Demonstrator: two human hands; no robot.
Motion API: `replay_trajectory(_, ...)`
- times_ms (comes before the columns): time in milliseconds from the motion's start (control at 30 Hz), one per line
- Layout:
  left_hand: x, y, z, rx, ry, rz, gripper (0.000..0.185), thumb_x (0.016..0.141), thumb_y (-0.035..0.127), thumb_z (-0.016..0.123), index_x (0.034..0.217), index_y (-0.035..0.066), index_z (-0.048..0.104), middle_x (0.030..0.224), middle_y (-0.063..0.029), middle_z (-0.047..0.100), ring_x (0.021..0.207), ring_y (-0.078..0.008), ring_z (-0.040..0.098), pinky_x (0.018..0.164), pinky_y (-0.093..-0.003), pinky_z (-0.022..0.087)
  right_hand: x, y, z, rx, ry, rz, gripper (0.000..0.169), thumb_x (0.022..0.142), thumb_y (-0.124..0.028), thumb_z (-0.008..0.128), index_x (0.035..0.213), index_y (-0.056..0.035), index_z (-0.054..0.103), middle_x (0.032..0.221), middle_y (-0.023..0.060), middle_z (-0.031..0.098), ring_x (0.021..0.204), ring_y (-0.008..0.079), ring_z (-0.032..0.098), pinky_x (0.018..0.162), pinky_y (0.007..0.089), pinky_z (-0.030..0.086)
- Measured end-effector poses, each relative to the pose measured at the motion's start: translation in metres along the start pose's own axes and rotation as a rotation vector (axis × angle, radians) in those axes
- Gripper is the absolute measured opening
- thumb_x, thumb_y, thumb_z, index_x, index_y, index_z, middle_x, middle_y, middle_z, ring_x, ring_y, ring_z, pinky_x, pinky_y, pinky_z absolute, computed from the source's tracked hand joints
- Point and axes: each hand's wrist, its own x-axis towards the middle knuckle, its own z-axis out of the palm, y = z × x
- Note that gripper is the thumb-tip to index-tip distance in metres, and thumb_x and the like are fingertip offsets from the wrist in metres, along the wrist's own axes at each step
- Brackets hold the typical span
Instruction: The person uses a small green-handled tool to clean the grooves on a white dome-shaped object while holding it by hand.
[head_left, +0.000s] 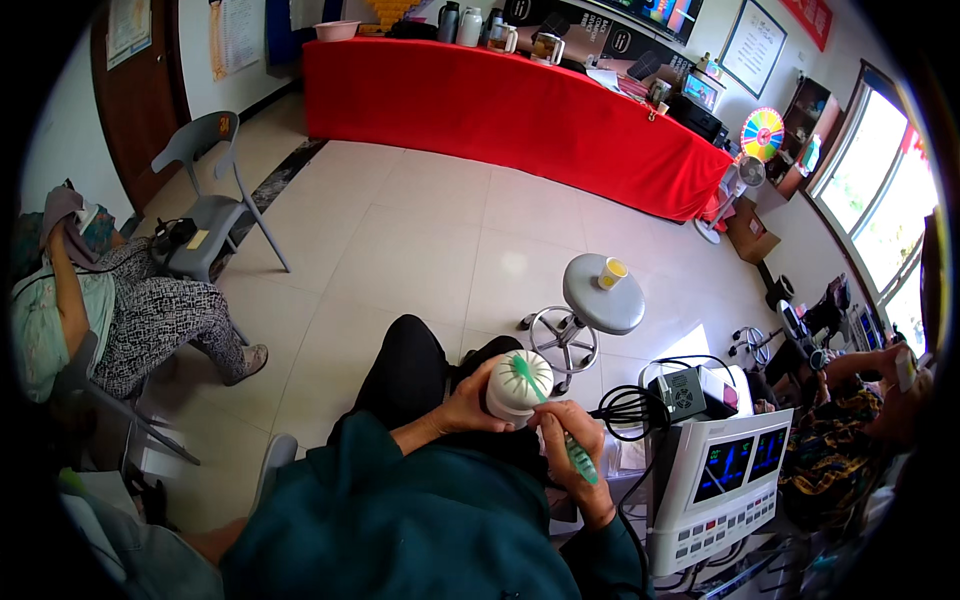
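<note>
My left hand (466, 401) is wrapped around the side of a white, round, ribbed-top device (501, 396) above my lap. In my right hand (570, 435) is a green toothbrush (580, 457), its handle end along my palm and its other end lying across the ribbed top. The fingertips of my right hand are close beside the device; whether they touch it I cannot tell. My dark trousers lie beneath both hands. The underside of the device is hidden.
A control unit with screens (720, 480) and coiled black cables (634, 411) stand at my right. Ahead are a round grey stool (592, 304) bearing a paper cup (612, 274), and a red-draped table (480, 112). People sit on both sides; a grey chair (206, 217) is at left.
</note>
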Motion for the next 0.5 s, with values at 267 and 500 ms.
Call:
replay_trajectory(267,-0.003,-0.051,0.001,0.127,0.001,-0.056,0.090,0.061,0.023,0.088,0.134,0.004,0.039,0.122,-0.0104,0.056,0.117,-0.0196,0.051,0.102,-0.0351,0.039,0.002,0.031,-0.008,0.221,0.023,0.457,0.016,0.088,-0.008,0.058,0.094,0.0040,0.066,0.081,0.0076,0.069,0.071,0.0110,0.060,0.067,0.0237,0.048)
replay_trajectory(500,-0.007,-0.051,-0.004,0.130,-0.028,-0.067,0.090,0.057,0.023,0.090,0.131,0.005,0.042,0.116,-0.0100,0.060,0.112,-0.0200,0.055,0.100,-0.0357,0.041,0.003,0.036,-0.006,0.140,-0.129,0.225,0.020,0.091,-0.012,0.053,0.096,0.0003,0.068,0.087,0.0052,0.066,0.076,0.0086,0.059,0.068,0.0210,0.047)
